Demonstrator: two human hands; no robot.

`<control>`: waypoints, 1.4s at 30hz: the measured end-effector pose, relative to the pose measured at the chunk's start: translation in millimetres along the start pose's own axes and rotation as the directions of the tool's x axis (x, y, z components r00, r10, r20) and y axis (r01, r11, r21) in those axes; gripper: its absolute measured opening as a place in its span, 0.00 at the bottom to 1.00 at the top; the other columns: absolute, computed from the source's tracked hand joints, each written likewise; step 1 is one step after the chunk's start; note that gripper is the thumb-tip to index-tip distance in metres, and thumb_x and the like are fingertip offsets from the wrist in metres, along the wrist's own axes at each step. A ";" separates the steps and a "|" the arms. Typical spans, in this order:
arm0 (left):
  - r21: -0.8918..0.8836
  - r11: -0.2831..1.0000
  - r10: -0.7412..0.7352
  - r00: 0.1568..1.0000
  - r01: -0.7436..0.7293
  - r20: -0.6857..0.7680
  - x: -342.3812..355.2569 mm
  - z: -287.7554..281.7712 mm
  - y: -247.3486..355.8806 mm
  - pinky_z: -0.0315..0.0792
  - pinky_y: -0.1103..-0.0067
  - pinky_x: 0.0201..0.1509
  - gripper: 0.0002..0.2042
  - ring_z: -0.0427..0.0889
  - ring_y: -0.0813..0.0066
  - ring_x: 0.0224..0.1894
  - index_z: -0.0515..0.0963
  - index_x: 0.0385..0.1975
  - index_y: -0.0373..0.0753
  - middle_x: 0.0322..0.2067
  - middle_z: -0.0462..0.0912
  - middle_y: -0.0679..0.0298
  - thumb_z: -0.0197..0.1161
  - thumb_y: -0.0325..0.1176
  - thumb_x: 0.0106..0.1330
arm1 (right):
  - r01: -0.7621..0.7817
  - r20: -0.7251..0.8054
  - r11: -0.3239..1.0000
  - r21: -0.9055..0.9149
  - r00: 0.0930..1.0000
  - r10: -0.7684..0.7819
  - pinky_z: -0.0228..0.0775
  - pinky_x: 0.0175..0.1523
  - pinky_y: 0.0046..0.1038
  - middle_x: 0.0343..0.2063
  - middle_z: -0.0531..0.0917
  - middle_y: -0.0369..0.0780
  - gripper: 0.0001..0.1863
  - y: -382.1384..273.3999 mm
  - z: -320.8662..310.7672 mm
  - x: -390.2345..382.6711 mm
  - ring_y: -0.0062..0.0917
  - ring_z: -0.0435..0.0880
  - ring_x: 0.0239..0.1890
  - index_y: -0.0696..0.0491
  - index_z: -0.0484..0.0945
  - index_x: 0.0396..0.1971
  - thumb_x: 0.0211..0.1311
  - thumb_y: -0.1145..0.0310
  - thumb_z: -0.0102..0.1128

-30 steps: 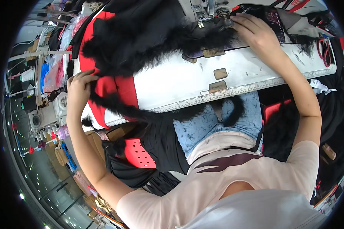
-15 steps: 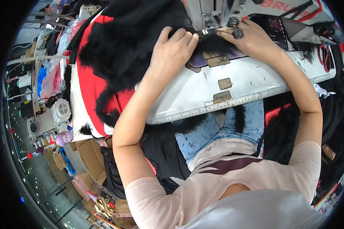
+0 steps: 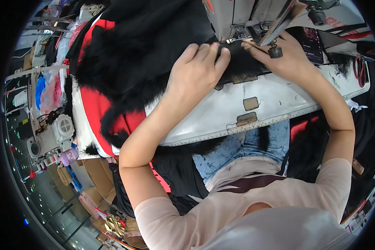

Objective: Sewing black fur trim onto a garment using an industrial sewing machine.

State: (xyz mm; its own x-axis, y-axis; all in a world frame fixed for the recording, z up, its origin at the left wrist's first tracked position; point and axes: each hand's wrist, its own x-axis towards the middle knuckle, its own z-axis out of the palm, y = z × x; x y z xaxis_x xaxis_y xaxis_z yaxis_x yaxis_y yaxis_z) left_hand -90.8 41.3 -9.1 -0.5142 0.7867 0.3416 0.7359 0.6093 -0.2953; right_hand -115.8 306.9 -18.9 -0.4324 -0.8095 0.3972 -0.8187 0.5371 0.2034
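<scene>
Black fabric with a furry edge [image 3: 133, 58] is spread over the left of the table and runs under the sewing machine head [image 3: 250, 25]. Just left of the presser foot [image 3: 234, 40], my left hand [image 3: 198, 68] has its fingers curled and pinches the fabric near the sewing line. My right hand [image 3: 287, 58] is on the other side of the foot, its thumb and a fingertip closed on the fur edge. The machine head and a dark knob [image 3: 275, 51] hide part of its fingers.
A ruler strip [image 3: 212, 135] borders the white machine table [image 3: 287, 93]. Red cloth [image 3: 91, 102] lies under the fur at left. Red-handled scissors [image 3: 359, 71] and a phone-like dark screen [image 3: 311, 46] are at right. Cardboard boxes [image 3: 96, 177] stand lower left.
My left hand has shifted slightly down and right, its thumb now apart from the other fingers. The fur-edged fabric has moved a little, and the whole view has tilted slightly.
</scene>
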 end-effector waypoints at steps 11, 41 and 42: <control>0.054 0.994 0.100 0.995 -0.100 0.005 -20.0 -7.2 -0.1 0.65 0.80 0.48 0.19 0.78 0.74 0.41 0.81 0.49 0.39 0.48 0.84 0.63 0.60 0.32 0.56 | -0.002 -0.010 0.998 -0.055 1.000 0.002 0.74 0.54 0.35 0.48 0.83 0.36 0.16 -8.5 -11.4 -3.5 0.31 0.80 0.48 0.49 0.85 0.45 0.55 0.69 0.63; 0.095 0.989 -0.111 0.994 0.111 -0.006 -6.9 6.7 8.2 0.64 0.79 0.40 0.17 0.75 0.73 0.35 0.83 0.46 0.33 0.30 0.76 0.66 0.62 0.28 0.55 | -0.188 0.172 0.982 0.011 0.968 0.183 0.75 0.49 0.36 0.45 0.84 0.43 0.21 -5.8 2.7 3.7 0.37 0.83 0.47 0.48 0.83 0.54 0.59 0.74 0.62; 0.103 0.986 -0.131 0.991 0.131 -0.007 -10.6 5.2 8.2 0.63 0.79 0.40 0.17 0.74 0.73 0.34 0.83 0.45 0.33 0.28 0.74 0.67 0.62 0.28 0.55 | -0.186 0.170 0.983 0.011 0.969 0.181 0.75 0.49 0.36 0.45 0.84 0.43 0.21 -7.4 3.3 5.0 0.37 0.83 0.47 0.48 0.83 0.54 0.59 0.74 0.62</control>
State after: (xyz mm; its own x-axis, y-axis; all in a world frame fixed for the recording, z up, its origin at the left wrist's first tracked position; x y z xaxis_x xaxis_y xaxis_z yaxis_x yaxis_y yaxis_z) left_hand -81.6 38.4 -19.7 -0.6026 0.6997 0.3838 0.6130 0.7138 -0.3388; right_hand -113.2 298.1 -21.4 -0.6315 -0.7271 0.2693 -0.7282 0.6754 0.1160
